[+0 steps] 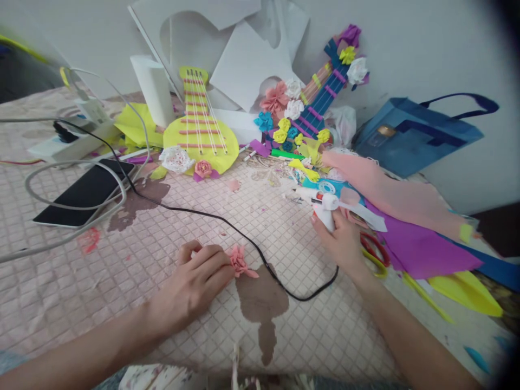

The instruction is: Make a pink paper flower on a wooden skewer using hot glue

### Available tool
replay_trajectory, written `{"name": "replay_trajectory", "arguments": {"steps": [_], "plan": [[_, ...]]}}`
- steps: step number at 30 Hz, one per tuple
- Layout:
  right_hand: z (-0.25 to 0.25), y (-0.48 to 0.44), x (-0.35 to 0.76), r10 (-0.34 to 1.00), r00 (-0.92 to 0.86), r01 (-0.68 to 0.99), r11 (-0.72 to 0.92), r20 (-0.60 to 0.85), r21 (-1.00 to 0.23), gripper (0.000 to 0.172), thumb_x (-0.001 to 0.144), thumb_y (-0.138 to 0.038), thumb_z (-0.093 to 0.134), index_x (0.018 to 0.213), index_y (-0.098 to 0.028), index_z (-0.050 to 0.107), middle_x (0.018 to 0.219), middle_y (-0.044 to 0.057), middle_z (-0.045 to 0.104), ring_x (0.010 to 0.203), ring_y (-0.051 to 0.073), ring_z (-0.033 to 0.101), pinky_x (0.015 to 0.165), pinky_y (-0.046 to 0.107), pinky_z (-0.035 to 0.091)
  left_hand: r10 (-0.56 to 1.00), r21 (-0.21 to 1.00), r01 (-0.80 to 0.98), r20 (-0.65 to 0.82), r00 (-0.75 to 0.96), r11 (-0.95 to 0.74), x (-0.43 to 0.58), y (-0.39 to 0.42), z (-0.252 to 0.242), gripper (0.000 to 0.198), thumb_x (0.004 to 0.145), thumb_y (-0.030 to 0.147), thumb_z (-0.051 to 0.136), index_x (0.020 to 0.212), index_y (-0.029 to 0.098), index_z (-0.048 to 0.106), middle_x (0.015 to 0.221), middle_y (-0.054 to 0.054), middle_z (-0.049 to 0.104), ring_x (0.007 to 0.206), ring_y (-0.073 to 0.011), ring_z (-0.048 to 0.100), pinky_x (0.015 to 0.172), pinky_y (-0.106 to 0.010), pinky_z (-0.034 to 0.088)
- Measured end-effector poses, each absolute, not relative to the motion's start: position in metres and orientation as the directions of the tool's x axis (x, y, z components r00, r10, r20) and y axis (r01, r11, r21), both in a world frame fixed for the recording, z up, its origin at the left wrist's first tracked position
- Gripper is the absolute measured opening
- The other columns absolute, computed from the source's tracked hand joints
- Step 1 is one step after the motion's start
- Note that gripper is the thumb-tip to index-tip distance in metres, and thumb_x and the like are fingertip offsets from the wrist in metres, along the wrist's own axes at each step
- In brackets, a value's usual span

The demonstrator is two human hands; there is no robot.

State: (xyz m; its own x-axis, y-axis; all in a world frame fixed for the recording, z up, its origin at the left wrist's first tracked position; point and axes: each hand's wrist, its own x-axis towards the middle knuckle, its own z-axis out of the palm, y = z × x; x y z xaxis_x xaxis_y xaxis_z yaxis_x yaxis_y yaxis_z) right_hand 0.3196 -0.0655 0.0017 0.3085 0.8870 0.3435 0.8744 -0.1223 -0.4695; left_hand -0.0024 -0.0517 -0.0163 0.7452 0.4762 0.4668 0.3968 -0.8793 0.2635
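Observation:
Near the front middle of the table, my left hand point(203, 276) has its fingers closed on a pink paper flower point(240, 262), whose petals stick out past the fingertips. My right hand point(339, 241), farther right, is wrapped round the handle of a white hot glue gun point(324, 208). The glue gun's nozzle points left and away from me. A black cord point(227, 221) winds over the cloth towards the right hand. At the back, a yellow paper guitar point(201, 122) carries a white and a pink paper flower, and a blue paper guitar point(312, 116) is covered with several flowers.
Scissors point(376, 252) and sheets of purple paper point(418, 246) and pink paper point(382, 179) lie to the right. A blue bag point(410, 135) stands behind them. On the left are a black tablet point(87, 192), a looped grey cable point(122, 187) and a white power strip point(65, 146).

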Motion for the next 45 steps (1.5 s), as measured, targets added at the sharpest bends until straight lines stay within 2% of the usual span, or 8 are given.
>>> {"name": "replay_trajectory", "arguments": {"steps": [6,13,18,24,28,32,37,45], "plan": [[0.001,-0.075,0.315,0.895,0.087,0.996,-0.063,0.438,-0.07,0.03,0.086,-0.038,0.047,0.104,-0.019,0.06,0.096,0.01,0.066,0.084,0.025,0.061,0.062,0.031,0.042,0.461,0.269,0.376,0.449,0.765,-0.887,-0.002,-0.051,-0.009,0.032,0.1,0.02,0.029,0.094,0.017,0.06,0.09,-0.003,0.063,0.09,-0.0175,0.051,0.085,-0.038,0.025],[0.02,-0.072,0.313,0.962,0.193,0.47,-0.264,-0.194,-0.842,0.038,0.082,-0.055,0.047,0.066,-0.021,0.045,0.054,-0.003,0.047,0.048,0.011,0.044,0.043,0.023,0.03,0.458,0.236,0.392,0.475,0.752,-0.889,-0.003,-0.052,-0.016,0.017,0.096,0.018,0.042,0.094,0.018,0.059,0.093,-0.003,0.064,0.094,-0.0186,0.052,0.086,-0.039,0.026],[0.016,-0.054,0.325,0.914,0.298,0.376,-0.378,-0.275,-0.846,0.037,0.078,-0.058,0.052,0.075,-0.021,0.052,0.055,-0.004,0.047,0.043,0.01,0.04,0.038,0.023,0.026,0.479,0.255,0.405,0.452,0.753,-0.878,-0.002,-0.052,-0.015,0.017,0.096,0.017,0.043,0.092,0.018,0.059,0.092,-0.002,0.063,0.093,-0.0182,0.052,0.085,-0.039,0.026],[0.008,-0.058,0.328,0.917,0.216,0.97,-0.163,0.336,-0.178,0.029,0.085,-0.04,0.049,0.099,-0.018,0.061,0.087,0.009,0.065,0.077,0.024,0.059,0.059,0.031,0.04,0.474,0.268,0.391,0.459,0.751,-0.88,-0.002,-0.052,-0.013,0.018,0.096,0.017,0.041,0.092,0.018,0.059,0.092,-0.003,0.064,0.093,-0.0184,0.052,0.085,-0.039,0.026],[0.015,-0.074,0.31,0.969,-0.111,0.974,0.062,0.221,0.216,0.026,0.085,-0.029,0.049,0.107,-0.021,0.062,0.087,0.007,0.065,0.072,0.021,0.06,0.056,0.029,0.035,0.47,0.272,0.385,0.47,0.747,-0.882,-0.003,-0.051,-0.013,0.025,0.098,0.019,0.035,0.094,0.018,0.06,0.092,-0.003,0.063,0.09,-0.018,0.052,0.084,-0.038,0.025],[0.029,-0.089,0.299,0.977,-0.186,0.972,0.198,0.104,-0.128,0.024,0.085,-0.034,0.051,0.104,-0.023,0.061,0.082,0.003,0.063,0.071,0.018,0.058,0.059,0.027,0.039,0.474,0.276,0.387,0.451,0.756,-0.88,-0.002,-0.051,-0.013,0.023,0.097,0.02,0.038,0.093,0.018,0.06,0.091,-0.003,0.064,0.09,-0.0182,0.052,0.084,-0.038,0.026],[0.033,-0.089,0.311,0.99,0.114,0.593,-0.134,-0.082,-0.794,0.032,0.085,-0.05,0.048,0.072,-0.021,0.052,0.057,-0.003,0.047,0.049,0.011,0.043,0.046,0.024,0.035,0.469,0.252,0.396,0.468,0.748,-0.883,-0.002,-0.051,-0.013,0.022,0.097,0.019,0.039,0.09,0.018,0.06,0.089,-0.002,0.063,0.091,-0.0176,0.052,0.085,-0.038,0.026],[0.015,-0.08,0.322,0.953,0.3,0.609,-0.161,0.037,-0.777,0.028,0.078,-0.049,0.056,0.072,-0.022,0.049,0.055,-0.004,0.046,0.048,0.012,0.041,0.045,0.025,0.032,0.482,0.261,0.405,0.46,0.745,-0.876,-0.003,-0.052,-0.017,0.018,0.096,0.018,0.043,0.092,0.019,0.06,0.092,-0.002,0.064,0.094,-0.0182,0.052,0.086,-0.04,0.026]]}}
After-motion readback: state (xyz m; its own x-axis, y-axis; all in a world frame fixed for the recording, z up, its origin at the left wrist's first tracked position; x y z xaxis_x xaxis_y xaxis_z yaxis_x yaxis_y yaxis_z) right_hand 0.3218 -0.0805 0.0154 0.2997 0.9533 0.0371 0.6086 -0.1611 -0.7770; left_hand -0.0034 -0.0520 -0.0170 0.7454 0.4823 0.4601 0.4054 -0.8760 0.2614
